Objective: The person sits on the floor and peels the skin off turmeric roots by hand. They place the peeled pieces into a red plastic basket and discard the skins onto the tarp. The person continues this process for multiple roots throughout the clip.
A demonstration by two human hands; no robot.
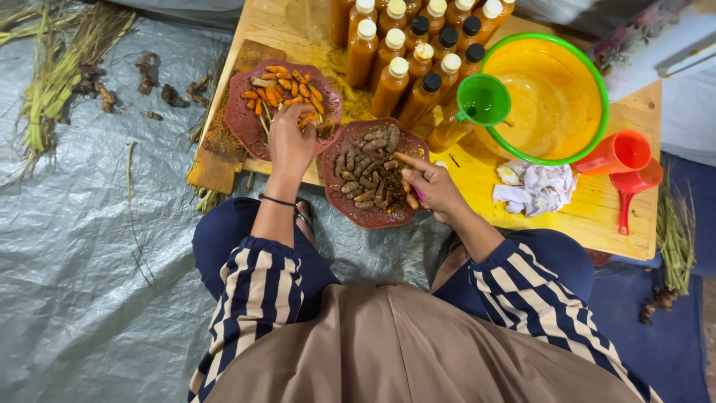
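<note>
A: What is seen from the head view?
B: The left hand (289, 142) is laid, fingers loosely spread, on the orange roots (287, 86) in the far plate (237, 119).
A: And the right hand (432, 186)?
B: A pink tool (419, 195) is gripped over the brown roots (367, 172).

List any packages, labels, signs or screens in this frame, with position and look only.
No labels, signs or screens can be made out.
Bottles: a cluster at the far edge of the wooden table; slim, filled with orange-brown liquid, white or black caps.
Funnel: green, sitting in one more bottle beside the yellow basin with a green rim.
</note>
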